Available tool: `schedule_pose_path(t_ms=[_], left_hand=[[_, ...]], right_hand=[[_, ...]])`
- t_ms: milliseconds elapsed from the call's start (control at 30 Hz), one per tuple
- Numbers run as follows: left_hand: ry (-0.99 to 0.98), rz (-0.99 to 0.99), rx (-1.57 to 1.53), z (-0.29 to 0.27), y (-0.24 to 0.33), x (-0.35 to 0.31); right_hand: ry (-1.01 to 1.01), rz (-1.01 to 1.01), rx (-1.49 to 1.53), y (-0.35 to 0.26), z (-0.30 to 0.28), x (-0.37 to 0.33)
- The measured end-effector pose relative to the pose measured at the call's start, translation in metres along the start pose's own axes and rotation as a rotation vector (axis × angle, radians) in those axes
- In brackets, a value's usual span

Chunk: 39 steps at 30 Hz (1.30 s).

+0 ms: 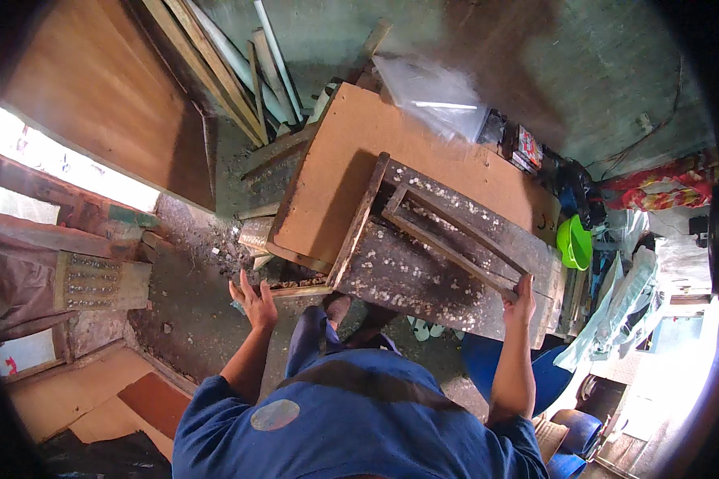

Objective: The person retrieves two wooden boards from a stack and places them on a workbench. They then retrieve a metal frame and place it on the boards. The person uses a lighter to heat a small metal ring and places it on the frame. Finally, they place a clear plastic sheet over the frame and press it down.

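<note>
A weathered wooden frame [423,263], grey and speckled with white spots, lies tilted on a brown board [351,168] in front of me. My right hand [522,297] grips the frame's right near corner. My left hand [253,302] hovers with spread fingers to the left of the frame, just off its near left edge, holding nothing. My blue-trousered knee [311,335] is raised beneath the frame's near edge.
Wooden slats and pale pipes [240,64] lean against the wall behind the board. A clear plastic bag [439,96] lies at the board's far end. A green bowl [574,242] and clutter sit to the right. A large brown panel [96,96] stands at the left.
</note>
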<state>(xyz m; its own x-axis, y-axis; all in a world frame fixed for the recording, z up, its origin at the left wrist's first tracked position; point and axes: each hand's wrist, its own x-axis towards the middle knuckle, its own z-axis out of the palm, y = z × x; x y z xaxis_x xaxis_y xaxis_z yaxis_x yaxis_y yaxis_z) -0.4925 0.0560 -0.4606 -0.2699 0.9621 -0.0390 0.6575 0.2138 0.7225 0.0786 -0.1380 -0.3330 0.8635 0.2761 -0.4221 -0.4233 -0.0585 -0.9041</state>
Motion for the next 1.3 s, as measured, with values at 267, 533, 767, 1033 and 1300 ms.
schedule_pose_path(t_ms=[267,533,767,1033,1300], left_hand=[[-0.093,0.095,0.025,0.0,0.01,0.019],[-0.17,-0.015,0.009,0.022,0.038,0.033],[0.071,0.156,-0.061,-0.002,0.103,0.002],[-0.472,0.57,-0.048,0.074,0.222,0.004],[-0.567,0.535,0.186,0.085,0.225,-0.003]], right_hand=[[0.088,-0.112,-0.191,-0.001,0.044,0.022],[0.063,-0.426,-0.768,0.02,0.014,0.082],[-0.027,-0.479,-0.948,0.002,0.043,0.044],[-0.068,-0.547,-0.863,0.012,0.028,0.058],[-0.006,-0.495,-0.9,0.0,0.026,0.049]])
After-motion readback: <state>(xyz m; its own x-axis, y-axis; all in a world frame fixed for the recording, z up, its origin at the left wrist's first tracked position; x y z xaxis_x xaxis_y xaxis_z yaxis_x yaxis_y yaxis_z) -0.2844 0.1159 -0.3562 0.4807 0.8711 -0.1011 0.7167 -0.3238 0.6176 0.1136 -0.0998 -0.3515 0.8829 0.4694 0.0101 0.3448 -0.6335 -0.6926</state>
